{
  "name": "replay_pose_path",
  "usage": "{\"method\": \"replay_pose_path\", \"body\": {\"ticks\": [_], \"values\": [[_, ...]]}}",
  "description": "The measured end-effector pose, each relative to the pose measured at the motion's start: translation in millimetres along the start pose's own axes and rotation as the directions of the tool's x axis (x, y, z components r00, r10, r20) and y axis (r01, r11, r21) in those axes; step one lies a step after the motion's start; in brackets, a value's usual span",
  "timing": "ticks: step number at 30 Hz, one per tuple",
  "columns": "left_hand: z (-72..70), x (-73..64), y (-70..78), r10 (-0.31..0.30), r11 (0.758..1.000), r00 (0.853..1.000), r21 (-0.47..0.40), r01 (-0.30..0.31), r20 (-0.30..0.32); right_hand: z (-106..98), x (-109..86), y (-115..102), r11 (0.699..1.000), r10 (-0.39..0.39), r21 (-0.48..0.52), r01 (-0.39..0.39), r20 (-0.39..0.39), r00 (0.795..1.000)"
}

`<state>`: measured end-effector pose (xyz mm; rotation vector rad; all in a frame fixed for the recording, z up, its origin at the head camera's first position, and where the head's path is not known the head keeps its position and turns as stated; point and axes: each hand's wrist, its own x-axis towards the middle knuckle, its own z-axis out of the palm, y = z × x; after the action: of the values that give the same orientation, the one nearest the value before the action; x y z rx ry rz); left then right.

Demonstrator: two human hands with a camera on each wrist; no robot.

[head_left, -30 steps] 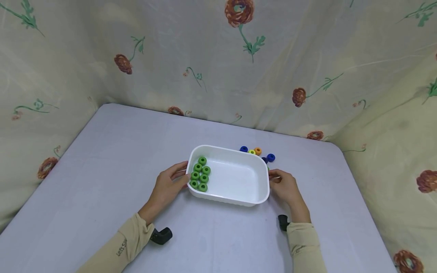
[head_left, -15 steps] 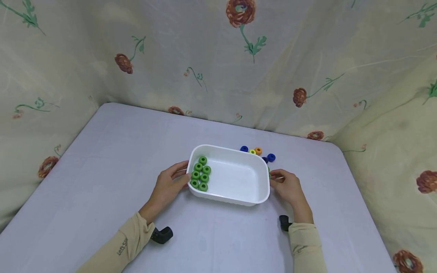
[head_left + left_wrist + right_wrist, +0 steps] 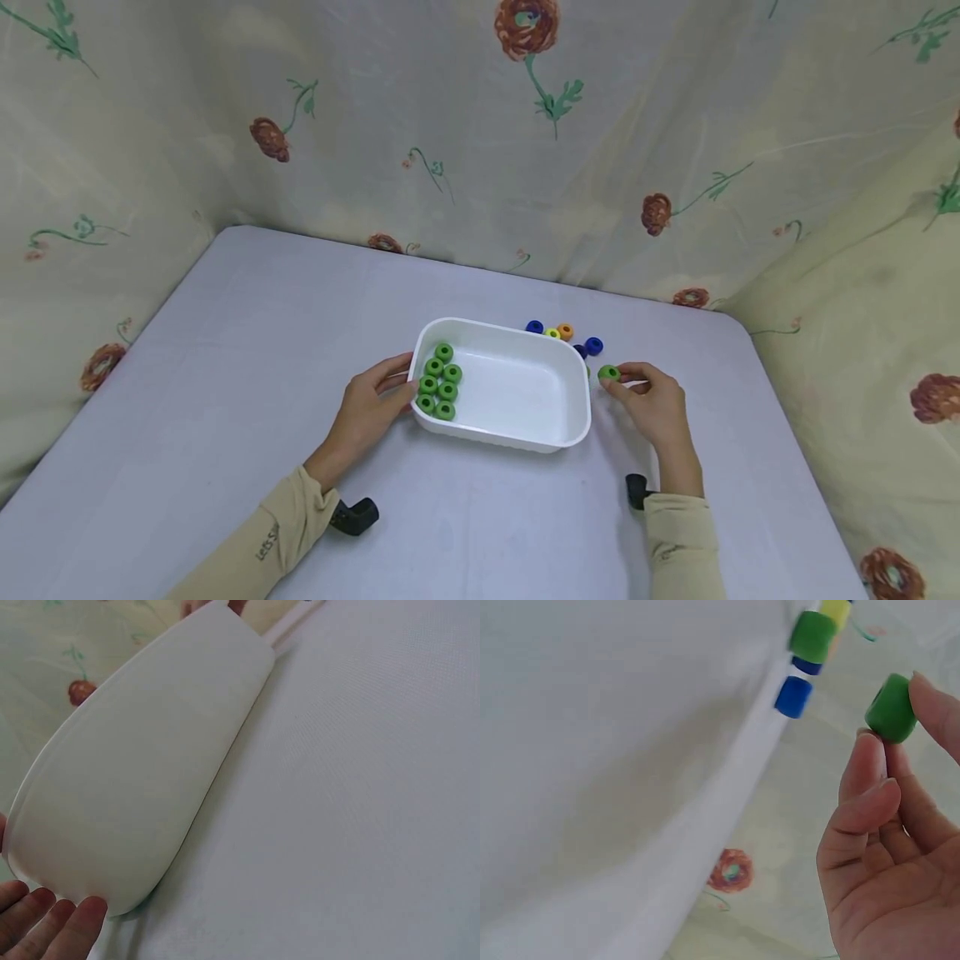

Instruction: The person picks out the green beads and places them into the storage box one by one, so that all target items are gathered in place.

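A white plastic tray [image 3: 487, 437] sits on the table, with several green beads [image 3: 447, 391] gathered at its left end. My left hand [image 3: 369, 408] grips that end, thumb over the rim and fingers along the outer wall. In the left wrist view its fingertips [image 3: 86, 911] lie against the tray's side. To the right of the tray, my right hand [image 3: 654, 408] pinches a green bead [image 3: 608, 373] between thumb and fingertips. The right wrist view shows this held green bead [image 3: 892, 709] up close, its hole turned partly sideways.
Behind the tray's far right corner lie blue beads [image 3: 594, 346], an orange bead [image 3: 566, 332] and a yellow bead [image 3: 552, 333]. Another green bead [image 3: 813, 636] is among them, mostly hidden by the tray in the head view. A flowered curtain [image 3: 450, 125] hangs around the table.
My right hand has moved from beside the tray's right wall a little to the right, bringing the pinched green bead into sight. The left hand and tray have stayed put.
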<state>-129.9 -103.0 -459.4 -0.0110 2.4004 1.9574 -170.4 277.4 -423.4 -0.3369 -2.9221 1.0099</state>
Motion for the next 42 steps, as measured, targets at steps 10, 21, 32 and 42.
{"method": "replay_pose_path", "body": {"ticks": [10, 21, 32, 42], "values": [[1.5, -0.5, 3.2, -0.017, 1.0, 1.0, -0.001, 0.017, -0.006, -12.2, -15.4, -32.1, 0.994, -0.092, 0.045, 0.096, -0.095, 0.991], [0.8, -1.4, 2.7, -0.001, 1.0, 1.0, -0.01, 0.001, -0.002, 12.6, -20.9, -75.8, 0.963, -0.259, 0.071, 0.258, 0.0, 0.966], [2.7, -0.4, 0.0, -0.012, 1.0, 1.0, -0.006, 0.012, -0.008, 56.0, -16.3, -98.0, 0.94, -0.336, 0.102, 0.325, 0.12, 0.934], [0.6, -0.5, 2.5, 0.004, 1.0, 1.0, -0.013, -0.004, 0.005, 88.2, -2.5, -109.5, 0.937, -0.35, 0.08, 0.34, 0.197, 0.916]]}}
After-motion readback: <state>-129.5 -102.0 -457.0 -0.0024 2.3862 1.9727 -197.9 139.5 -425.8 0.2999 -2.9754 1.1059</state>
